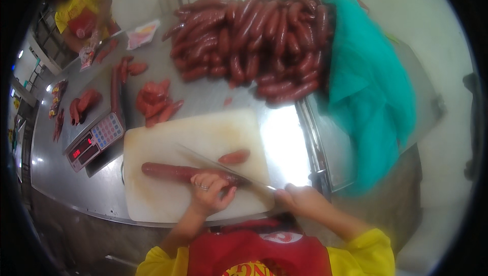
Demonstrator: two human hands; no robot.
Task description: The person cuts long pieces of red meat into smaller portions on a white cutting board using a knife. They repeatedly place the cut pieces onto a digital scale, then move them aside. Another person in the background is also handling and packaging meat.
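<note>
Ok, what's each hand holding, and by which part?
Right hand: knife, by the handle end. Left hand: on the long sausage, right of middle; grip unclear.

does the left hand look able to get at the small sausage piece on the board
Probably not straight across: the left hand is on the long sausage, and the knife in the right hand slants between that hand and the small sausage piece.
</note>
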